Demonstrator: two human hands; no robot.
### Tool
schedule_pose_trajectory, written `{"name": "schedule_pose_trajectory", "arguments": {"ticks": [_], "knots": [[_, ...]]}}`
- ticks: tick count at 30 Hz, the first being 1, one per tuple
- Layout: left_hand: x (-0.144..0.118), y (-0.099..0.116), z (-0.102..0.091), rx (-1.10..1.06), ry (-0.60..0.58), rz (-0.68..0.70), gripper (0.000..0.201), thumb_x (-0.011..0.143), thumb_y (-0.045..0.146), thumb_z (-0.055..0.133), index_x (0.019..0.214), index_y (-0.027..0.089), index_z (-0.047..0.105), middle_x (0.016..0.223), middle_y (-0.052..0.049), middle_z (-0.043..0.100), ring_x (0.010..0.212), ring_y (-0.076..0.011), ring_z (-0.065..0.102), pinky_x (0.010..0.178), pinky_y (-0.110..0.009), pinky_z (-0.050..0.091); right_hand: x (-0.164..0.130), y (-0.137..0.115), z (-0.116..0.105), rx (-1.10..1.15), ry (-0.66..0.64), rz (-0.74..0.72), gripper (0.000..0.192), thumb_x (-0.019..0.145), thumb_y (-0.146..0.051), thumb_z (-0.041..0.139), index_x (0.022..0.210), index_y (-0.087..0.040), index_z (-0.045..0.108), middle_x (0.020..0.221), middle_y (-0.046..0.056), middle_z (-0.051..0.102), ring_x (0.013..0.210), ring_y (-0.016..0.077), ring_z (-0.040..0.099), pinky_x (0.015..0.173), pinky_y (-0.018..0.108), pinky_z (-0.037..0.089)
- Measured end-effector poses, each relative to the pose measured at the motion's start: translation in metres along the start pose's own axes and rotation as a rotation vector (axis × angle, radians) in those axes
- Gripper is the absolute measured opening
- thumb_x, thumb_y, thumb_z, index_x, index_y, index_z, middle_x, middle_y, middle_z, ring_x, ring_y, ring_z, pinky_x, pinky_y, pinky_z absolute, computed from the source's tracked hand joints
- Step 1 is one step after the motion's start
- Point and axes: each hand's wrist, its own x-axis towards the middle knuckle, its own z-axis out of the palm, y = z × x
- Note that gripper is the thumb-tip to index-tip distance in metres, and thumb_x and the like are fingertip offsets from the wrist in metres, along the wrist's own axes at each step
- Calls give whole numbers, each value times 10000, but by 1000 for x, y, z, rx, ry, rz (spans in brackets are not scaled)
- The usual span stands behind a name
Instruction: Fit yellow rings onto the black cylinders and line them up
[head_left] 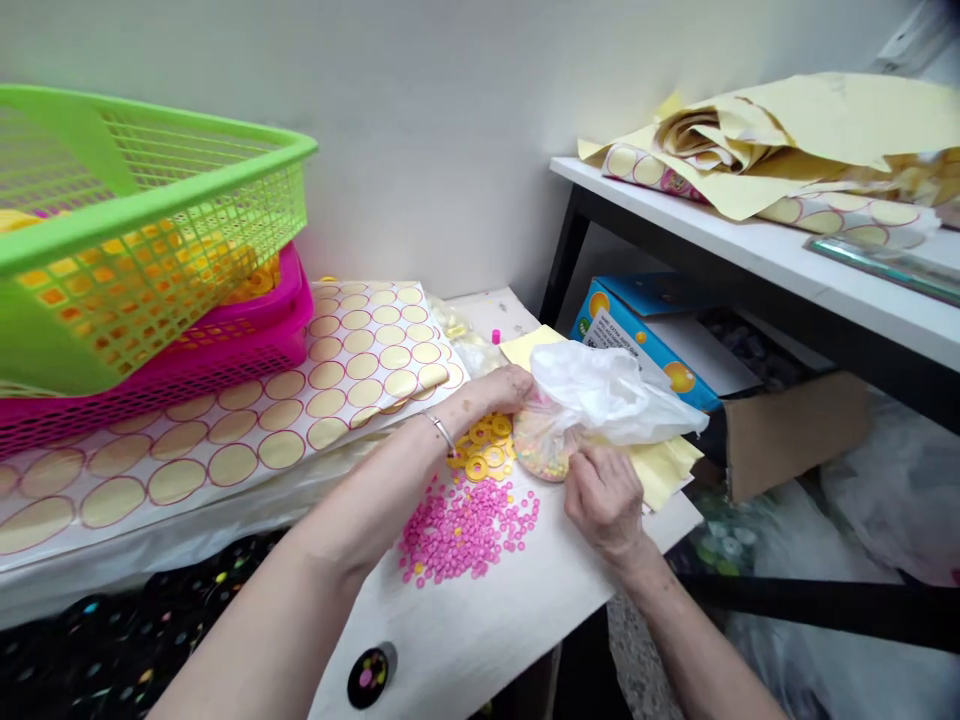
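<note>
A clear plastic bag with small coloured pieces in its bottom rests on the white table, between my two hands. My left hand grips its left side, fingers curled. On the right, my right hand is closed in a fist on the bag's lower edge. Yellow rings lie under my left wrist. Nearer to me spreads a heap of small pink pieces. A round black piece with a pink centre sits at the table's near edge.
A green basket holding yellow pieces stands at left on a pink basket. Sheets of round stickers lie beside them. Black pieces fill the lower left. At right, a white shelf carries yellow paper above a blue box.
</note>
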Motion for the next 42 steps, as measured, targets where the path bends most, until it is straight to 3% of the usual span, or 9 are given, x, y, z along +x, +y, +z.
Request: {"name": "schedule_pose_trajectory", "arguments": {"ticks": [4, 11, 19, 24, 28, 34, 37, 42], "knots": [[-9, 9, -2, 49, -28, 8, 155, 645, 92, 575, 781, 125, 640, 811, -90, 654, 879, -215, 603, 781, -249, 444, -25, -15, 6, 57, -138, 289, 161, 808, -68, 414, 798, -141, 557, 756, 74, 537, 763, 184, 496, 678, 305, 396], [-47, 19, 1, 109, 23, 3, 220, 683, 82, 531, 866, 149, 632, 885, -92, 638, 944, -205, 575, 829, -252, 431, -28, -18, 9, 206, -158, 492, 262, 657, -24, 389, 854, -168, 487, 839, 83, 495, 839, 223, 473, 716, 344, 414], [-88, 38, 8, 177, 177, -61, 266, 749, 90, 442, 982, 125, 567, 1032, -133, 567, 1015, -232, 487, 881, -337, 403, -23, -21, 13, 151, -188, 616, 163, 698, -85, 420, 805, -173, 506, 785, 83, 549, 792, 225, 500, 655, 315, 387], [-96, 67, 36, 140, 396, -69, 333, 820, 282, 447, 1132, 167, 473, 1186, -100, 485, 1083, -243, 416, 909, -383, 385, -15, -23, 9, 128, -196, 601, 219, 724, -55, 407, 862, -162, 540, 783, 81, 600, 733, 197, 540, 617, 284, 362], [-95, 75, 50, 122, 382, -107, 328, 825, 357, 463, 1093, 170, 494, 1161, -100, 484, 1080, -252, 409, 888, -410, 383, -18, -24, 0, 154, -290, 662, 217, 728, -79, 446, 911, -171, 519, 769, 64, 605, 683, 184, 555, 560, 268, 322], [-99, 71, 38, 79, 332, -141, 306, 832, 372, 467, 1050, 164, 521, 1129, -97, 501, 1098, -251, 396, 913, -391, 365, -28, -20, -20, 221, -508, 762, 175, 729, -181, 537, 901, -185, 506, 724, 33, 595, 660, 180, 554, 558, 261, 304], [-110, 72, 28, 23, 337, -137, 312, 827, 361, 482, 1057, 154, 518, 1111, -105, 512, 1087, -245, 407, 919, -381, 367, -33, -18, -26, 295, -536, 809, 151, 701, -221, 572, 844, -194, 532, 694, 16, 597, 659, 172, 550, 564, 251, 310], [-155, 80, 8, -133, 513, -83, 182, 820, 295, 503, 936, 172, 569, 1072, -78, 544, 1049, -211, 456, 914, -349, 396, -43, -22, -34, 361, -498, 826, 166, 685, -205, 530, 841, -189, 586, 681, 12, 615, 647, 158, 550, 567, 244, 320]]}}
